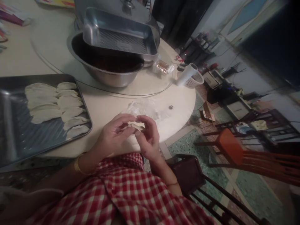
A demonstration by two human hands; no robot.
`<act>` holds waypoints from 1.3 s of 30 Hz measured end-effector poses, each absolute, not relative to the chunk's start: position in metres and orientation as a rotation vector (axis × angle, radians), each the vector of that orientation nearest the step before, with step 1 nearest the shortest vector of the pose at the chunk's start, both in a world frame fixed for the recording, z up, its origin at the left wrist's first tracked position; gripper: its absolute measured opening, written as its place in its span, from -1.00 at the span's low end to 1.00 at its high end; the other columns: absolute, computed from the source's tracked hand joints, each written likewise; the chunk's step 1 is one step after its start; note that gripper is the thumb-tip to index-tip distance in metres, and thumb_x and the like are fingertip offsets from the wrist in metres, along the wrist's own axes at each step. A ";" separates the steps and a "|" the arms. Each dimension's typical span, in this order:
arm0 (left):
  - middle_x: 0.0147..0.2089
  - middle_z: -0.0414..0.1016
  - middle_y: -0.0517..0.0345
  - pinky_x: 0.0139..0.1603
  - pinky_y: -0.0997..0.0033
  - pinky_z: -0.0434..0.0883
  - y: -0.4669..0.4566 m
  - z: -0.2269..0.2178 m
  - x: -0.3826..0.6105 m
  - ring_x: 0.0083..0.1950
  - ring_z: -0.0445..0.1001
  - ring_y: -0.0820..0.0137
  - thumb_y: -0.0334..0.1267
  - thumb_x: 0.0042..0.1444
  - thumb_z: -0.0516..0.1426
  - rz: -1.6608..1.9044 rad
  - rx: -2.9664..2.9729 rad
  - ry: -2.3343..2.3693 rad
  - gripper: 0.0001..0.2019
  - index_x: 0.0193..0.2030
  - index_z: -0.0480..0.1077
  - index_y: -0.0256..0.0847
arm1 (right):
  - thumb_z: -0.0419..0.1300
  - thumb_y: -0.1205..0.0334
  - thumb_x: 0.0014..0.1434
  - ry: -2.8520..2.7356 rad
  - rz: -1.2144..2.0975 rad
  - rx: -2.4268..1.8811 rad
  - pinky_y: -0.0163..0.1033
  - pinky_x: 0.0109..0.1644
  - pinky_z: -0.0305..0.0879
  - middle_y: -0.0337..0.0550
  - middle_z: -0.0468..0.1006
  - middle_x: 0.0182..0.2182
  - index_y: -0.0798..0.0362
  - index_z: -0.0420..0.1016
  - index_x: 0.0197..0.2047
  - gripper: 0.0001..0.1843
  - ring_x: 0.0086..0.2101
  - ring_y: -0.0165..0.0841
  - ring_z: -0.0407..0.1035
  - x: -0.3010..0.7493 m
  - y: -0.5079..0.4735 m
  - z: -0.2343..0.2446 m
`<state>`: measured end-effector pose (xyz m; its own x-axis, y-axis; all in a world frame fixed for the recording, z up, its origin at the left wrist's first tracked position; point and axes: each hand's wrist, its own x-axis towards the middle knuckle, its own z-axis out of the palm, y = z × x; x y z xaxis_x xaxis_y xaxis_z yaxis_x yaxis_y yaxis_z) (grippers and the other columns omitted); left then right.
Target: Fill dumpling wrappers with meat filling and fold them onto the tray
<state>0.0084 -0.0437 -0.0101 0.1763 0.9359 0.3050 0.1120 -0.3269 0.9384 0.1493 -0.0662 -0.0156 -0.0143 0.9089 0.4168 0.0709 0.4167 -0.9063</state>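
Note:
Near the table's front edge, my left hand (114,132) and my right hand (148,134) meet with their fingertips together. Between them they pinch a pale dumpling (134,126), mostly covered by the fingers. Both hands are closed on its edges. Just beyond them a crumpled clear plastic bag (147,109) lies on the table. To the left, a metal tray (14,131) holds several folded dumplings (45,101) in two rows. Behind the hands stands a steel bowl (112,78) with dark filling inside, too dim to make out.
An empty metal tray (122,37) rests tilted over the bowl, against a large lidded pot (112,7). A glass turntable (93,86) carries these. At right are a small wrapped packet (162,67), a white basket (195,79), a dark chair (189,173) and an orange chair (228,147).

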 end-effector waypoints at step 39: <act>-0.13 0.58 0.14 -0.38 0.52 0.56 -0.039 -0.017 0.023 -0.22 0.59 0.41 -0.40 0.05 0.22 1.200 1.412 0.783 -0.77 -0.13 0.40 -0.13 | 0.13 0.35 0.23 -1.660 0.265 -1.069 -0.23 -0.15 0.42 -0.18 0.58 -0.27 -0.01 0.41 -0.09 -0.82 -0.25 -0.40 0.45 0.188 -0.060 0.006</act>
<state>0.0232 -0.0394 -0.0168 0.2759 0.9294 0.2454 -0.1495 -0.2107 0.9661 0.1876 -0.0602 0.0060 -0.0032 0.7513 0.6600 0.5085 0.5695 -0.6459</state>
